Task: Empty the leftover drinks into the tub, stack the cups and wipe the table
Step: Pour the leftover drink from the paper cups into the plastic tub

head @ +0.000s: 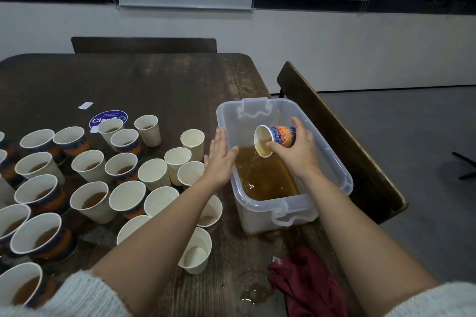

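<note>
My right hand (296, 150) grips a blue-and-orange patterned paper cup (274, 139), tipped on its side over the clear plastic tub (332, 162). A thin stream of brown drink runs from the cup into the brown liquid pooled in the tub. My left hand (220, 159) hovers flat with straight fingers at the tub's left wall, holding nothing. Several paper cups (90, 201), plain and patterned, many with brown drink inside, crowd the left half of the dark wooden table (167, 85). A dark red cloth (306, 283) lies crumpled near the front edge, right of a small brown spill (255, 292).
A round blue sticker (103, 117) and a white paper scrap (85, 105) lie behind the cups. Wooden chairs stand at the far side (144, 45) and the right side (334, 136) of the table. Grey floor lies to the right.
</note>
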### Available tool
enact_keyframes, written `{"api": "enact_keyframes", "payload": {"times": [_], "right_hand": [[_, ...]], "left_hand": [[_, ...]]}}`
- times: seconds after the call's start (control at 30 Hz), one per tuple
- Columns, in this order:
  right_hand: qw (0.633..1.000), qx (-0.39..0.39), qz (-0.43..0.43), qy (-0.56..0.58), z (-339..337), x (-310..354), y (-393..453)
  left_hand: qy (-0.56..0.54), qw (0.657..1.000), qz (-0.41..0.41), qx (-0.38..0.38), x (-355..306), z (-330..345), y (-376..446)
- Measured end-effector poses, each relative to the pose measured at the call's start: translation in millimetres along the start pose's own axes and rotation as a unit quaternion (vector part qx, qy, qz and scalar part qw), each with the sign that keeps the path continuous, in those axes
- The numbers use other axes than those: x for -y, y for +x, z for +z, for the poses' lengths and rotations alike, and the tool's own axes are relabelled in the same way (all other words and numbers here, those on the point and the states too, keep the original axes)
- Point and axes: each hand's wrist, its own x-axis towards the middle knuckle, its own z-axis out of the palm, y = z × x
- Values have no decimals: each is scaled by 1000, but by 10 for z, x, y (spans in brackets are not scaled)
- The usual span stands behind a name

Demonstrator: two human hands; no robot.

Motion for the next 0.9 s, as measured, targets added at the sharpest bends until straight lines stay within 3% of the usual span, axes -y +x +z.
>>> {"api": "enact_keyframes", "payload": {"times": [0.9], "right_hand": [[999,-8,-30,-9,22,-29,8]], "left_hand": [[-9,1000,-1,1,16,2,14]]}}
